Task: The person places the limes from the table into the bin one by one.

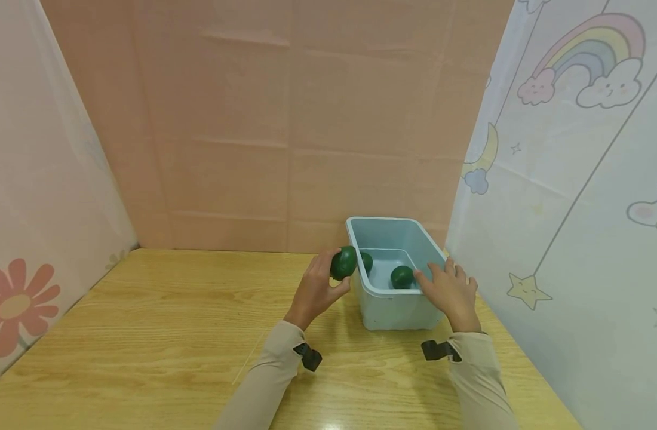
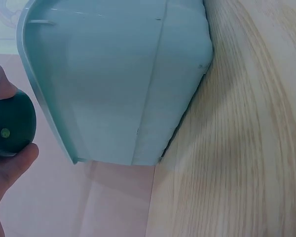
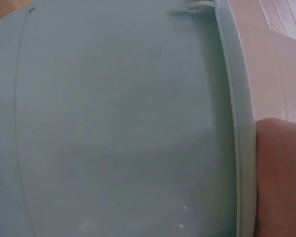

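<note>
My left hand (image 1: 319, 286) holds a dark green avocado (image 1: 344, 263) between thumb and fingers, just beside the left rim of a pale blue plastic bin (image 1: 398, 312). The left wrist view shows a light stem scar on this avocado (image 2: 12, 123). Inside the bin lie two more: one avocado (image 1: 402, 277) near the front and another avocado (image 1: 367, 261) by the left wall, partly hidden by the rim. My right hand (image 1: 451, 292) is at the bin's right front corner with its fingers spread over the rim. From the right wrist, part of that hand (image 3: 281, 177) appears beyond the rim.
The bin stands on a wood-grain table (image 1: 199, 322), close to the back panel (image 1: 253, 179). A patterned white panel (image 1: 570, 239) rises along the right side, close to the bin. Another panel (image 1: 49, 179) with a flower borders the left.
</note>
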Demonstrator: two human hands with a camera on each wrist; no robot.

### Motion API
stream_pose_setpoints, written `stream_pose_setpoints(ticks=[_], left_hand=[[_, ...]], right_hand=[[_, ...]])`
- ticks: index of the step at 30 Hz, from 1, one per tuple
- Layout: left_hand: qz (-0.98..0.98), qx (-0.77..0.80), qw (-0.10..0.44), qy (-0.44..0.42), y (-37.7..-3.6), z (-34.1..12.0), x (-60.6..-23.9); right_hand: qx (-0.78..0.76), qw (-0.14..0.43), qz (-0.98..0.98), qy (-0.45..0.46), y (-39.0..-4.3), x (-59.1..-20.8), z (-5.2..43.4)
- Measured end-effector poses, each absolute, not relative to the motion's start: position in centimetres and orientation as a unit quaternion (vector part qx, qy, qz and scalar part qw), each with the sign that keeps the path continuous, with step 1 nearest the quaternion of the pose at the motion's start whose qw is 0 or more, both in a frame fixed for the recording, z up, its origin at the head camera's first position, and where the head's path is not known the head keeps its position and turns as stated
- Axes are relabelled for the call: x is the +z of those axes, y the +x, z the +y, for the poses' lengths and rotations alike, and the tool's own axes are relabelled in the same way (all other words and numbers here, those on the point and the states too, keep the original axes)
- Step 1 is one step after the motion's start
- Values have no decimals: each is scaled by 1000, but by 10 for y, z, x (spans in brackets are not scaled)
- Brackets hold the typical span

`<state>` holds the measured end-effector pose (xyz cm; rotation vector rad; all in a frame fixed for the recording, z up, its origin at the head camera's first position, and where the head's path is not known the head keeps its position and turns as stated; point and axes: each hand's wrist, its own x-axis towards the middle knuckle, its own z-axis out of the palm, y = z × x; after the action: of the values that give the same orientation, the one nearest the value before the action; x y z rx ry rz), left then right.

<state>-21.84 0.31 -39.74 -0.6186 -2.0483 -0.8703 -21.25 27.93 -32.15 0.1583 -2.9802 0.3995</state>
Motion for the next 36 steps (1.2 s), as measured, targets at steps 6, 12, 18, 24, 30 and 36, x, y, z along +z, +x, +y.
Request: stream_pose_setpoints(ticks=[6, 12, 18, 24, 30, 36], left_hand=[[-806, -338, 414, -255, -218, 3, -395], [-804, -328, 420, -263, -220, 3, -394], [-802, -328, 420, -270, -219, 3, -394], [-802, -327, 420, -271, -218, 3, -394], [-803, -325, 419, -271, -218, 4, -393], [-803, -322, 421, -272, -217, 5, -393]], right_hand=[[129, 67, -988, 52, -214, -322, 280], [123, 68, -989, 51, -216, -323, 282], [121, 67, -989, 51, -217, -324, 282], [125, 67, -989, 51, -216, -324, 282], [123, 68, -989, 51, -216, -324, 281], [122, 68, -989, 51, -216, -324, 281]])
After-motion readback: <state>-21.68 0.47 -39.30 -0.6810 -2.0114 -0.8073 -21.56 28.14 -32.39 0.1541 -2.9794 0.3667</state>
